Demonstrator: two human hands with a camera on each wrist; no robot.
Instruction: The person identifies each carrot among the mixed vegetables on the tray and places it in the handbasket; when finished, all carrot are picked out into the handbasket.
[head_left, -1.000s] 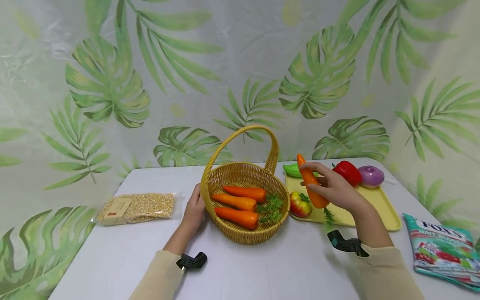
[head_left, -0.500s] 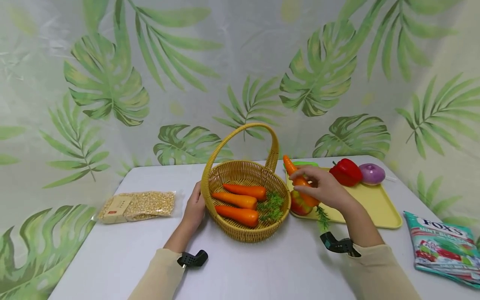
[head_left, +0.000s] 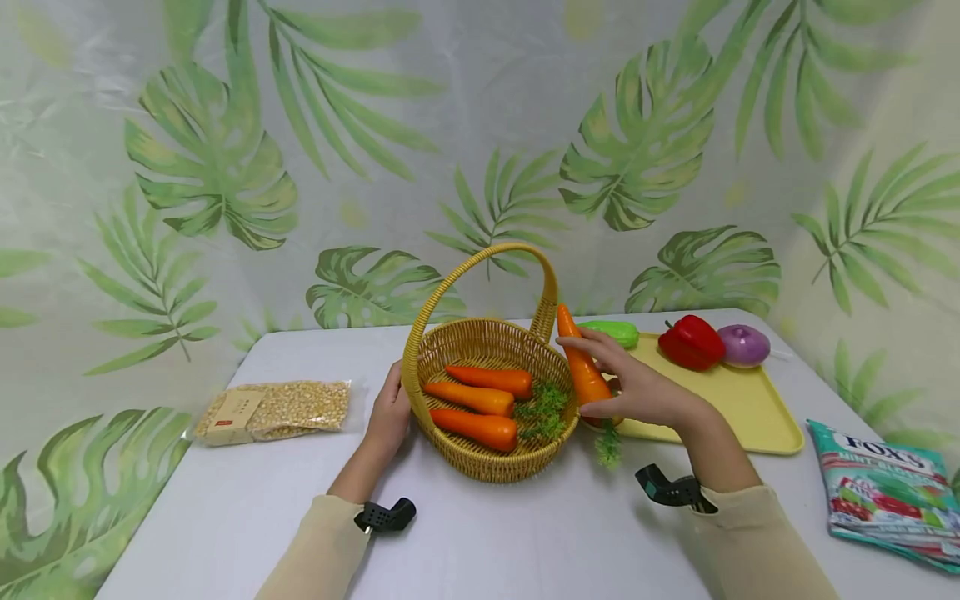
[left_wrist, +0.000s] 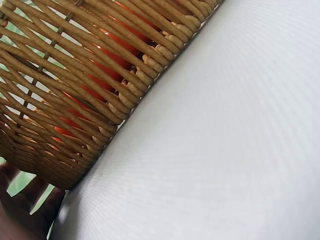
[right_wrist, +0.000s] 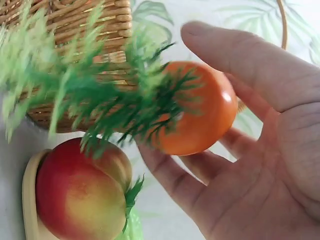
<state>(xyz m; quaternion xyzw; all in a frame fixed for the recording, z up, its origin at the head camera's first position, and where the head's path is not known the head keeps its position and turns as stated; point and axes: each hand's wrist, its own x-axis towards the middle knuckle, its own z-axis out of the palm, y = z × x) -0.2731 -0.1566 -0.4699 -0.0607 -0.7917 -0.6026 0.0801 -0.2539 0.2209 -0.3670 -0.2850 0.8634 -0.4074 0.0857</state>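
An orange carrot (head_left: 582, 358) is held in my right hand (head_left: 637, 383), thumb on one side and fingers on the other. Its tip points up and its feathery greens (right_wrist: 120, 95) hang from the lower end. The carrot overlaps the right rim of the wicker basket (head_left: 495, 471) in the head view. Inside the basket lie three carrots (head_left: 480, 400) and their greens. My left hand (head_left: 388, 417) holds the basket's left side, its fingers partly hidden behind the wall. In the left wrist view, the fingers (left_wrist: 35, 192) lie along the wicker (left_wrist: 50, 100).
Right of the basket, a yellow tray (head_left: 738, 408) bears a red bell pepper (head_left: 692, 342), a purple onion (head_left: 742, 346), a green vegetable (head_left: 611, 332) and a red-yellow fruit (right_wrist: 82, 190). A candy bag (head_left: 888, 500) lies right, a bag of corn kernels (head_left: 277, 410) left. The basket handle (head_left: 480, 260) arches up.
My right hand has carried the carrot leftward from over the tray to the basket's right rim, turning it slightly more upright. My left hand and the basket have stayed in place.
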